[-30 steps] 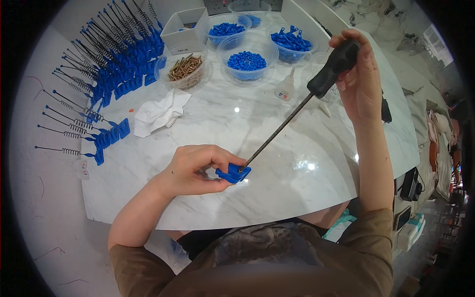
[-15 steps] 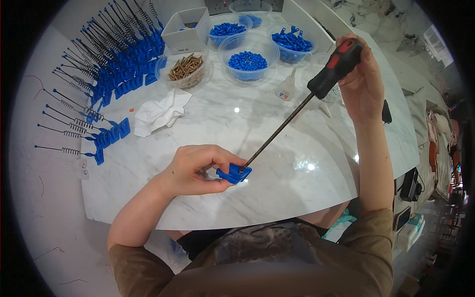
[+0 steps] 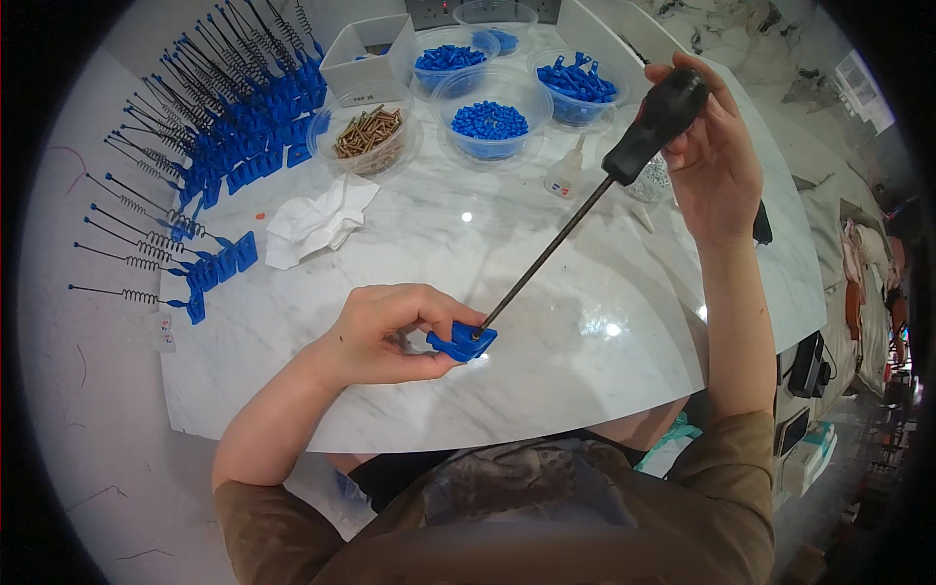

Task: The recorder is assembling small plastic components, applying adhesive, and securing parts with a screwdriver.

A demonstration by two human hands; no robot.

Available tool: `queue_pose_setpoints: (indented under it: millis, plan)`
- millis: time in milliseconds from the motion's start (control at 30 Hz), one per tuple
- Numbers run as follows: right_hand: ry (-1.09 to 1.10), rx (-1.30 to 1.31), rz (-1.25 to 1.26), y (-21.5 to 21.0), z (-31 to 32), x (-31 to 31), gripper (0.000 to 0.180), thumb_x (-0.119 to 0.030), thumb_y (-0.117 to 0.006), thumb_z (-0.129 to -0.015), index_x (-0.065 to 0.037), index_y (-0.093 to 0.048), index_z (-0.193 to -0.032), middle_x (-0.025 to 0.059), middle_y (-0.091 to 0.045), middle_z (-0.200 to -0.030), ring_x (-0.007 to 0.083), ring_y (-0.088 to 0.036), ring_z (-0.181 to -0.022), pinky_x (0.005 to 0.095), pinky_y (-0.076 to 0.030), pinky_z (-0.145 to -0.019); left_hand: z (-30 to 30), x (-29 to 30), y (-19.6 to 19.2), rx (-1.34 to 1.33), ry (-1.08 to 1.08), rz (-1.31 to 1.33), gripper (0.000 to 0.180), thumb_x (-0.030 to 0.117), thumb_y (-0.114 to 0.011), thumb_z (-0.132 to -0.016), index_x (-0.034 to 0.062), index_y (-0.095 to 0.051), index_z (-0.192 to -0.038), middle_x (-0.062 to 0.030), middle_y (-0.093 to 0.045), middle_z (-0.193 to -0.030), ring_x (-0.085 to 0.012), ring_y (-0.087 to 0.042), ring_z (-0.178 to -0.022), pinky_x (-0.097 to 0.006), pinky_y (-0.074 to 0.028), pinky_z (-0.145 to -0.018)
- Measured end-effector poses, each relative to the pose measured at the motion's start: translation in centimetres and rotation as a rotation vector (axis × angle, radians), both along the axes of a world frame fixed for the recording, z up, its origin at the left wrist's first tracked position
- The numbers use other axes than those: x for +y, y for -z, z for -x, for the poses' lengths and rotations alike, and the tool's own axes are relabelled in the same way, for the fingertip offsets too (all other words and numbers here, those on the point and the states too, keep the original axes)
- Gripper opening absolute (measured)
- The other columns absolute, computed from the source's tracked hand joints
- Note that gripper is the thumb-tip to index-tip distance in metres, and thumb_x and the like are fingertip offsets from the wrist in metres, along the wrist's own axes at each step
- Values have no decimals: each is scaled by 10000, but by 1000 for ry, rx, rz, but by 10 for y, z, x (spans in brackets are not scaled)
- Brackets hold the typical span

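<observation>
Between the thumb and fingers of my left hand (image 3: 395, 330) is a small blue plastic part (image 3: 462, 343), held just above the near side of the table. A long screwdriver (image 3: 546, 255) slants down from the upper right, its tip meeting a screw head in the blue part. My right hand (image 3: 717, 161) is round the black handle, with thumb and fingers partly loosened along it. The screw's shank is hidden inside the part.
Clear tubs of brass screws (image 3: 369, 134), blue beads (image 3: 489, 121) and blue plastic pieces (image 3: 578, 78) stand at the back. Rows of blue pieces with black springs (image 3: 229, 112) fill the left. Crumpled tissue (image 3: 317, 222) and a small glue bottle (image 3: 565, 168) lie nearer.
The screwdriver handle has turned, so its red patches no longer show. My right hand's fingers have shifted and loosened on it. My left hand and the blue part stay put.
</observation>
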State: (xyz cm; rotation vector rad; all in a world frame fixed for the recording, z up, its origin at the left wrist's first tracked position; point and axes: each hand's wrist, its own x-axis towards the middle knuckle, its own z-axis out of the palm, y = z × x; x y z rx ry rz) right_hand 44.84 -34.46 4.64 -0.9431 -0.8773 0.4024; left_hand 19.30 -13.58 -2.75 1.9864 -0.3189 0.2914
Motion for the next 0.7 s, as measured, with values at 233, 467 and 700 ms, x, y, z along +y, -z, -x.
queue_pose_setpoints:
  millis: [233, 467, 700]
  plan:
    - [36, -5, -19, 16, -16, -4, 402, -270, -475, -990, -5, -428, -1289, 132, -571, -1189, 63, -586, -847, 182, -463, -605, -2, 0, -2, -6, 9, -4, 226, 77, -785, -680, 88, -600, -811, -58, -733, -976, -109, -673, -731, -207, -480, -551]
    - [-114, -40, -52, 16, -20, -6, 357, -307, -483, -1006, -47, -419, -1243, 119, -567, -1171, 47, -592, -833, 135, -495, -583, 0, 1, -7, 72, 18, -25, 289, -2, -817, -653, 60, -565, -782, -160, -715, -949, -237, -710, -899, -297, -561, -751]
    - [79, 75, -9, 6, -1, 1, 365, -230, -421, -1007, -6, -429, -1295, 191, -530, -1266, 39, -566, -780, 147, -480, -577, 0, 0, -4, 39, 9, -15, 246, 26, -796, -671, 67, -590, -800, -115, -723, -960, -181, -701, -830, -258, -536, -668]
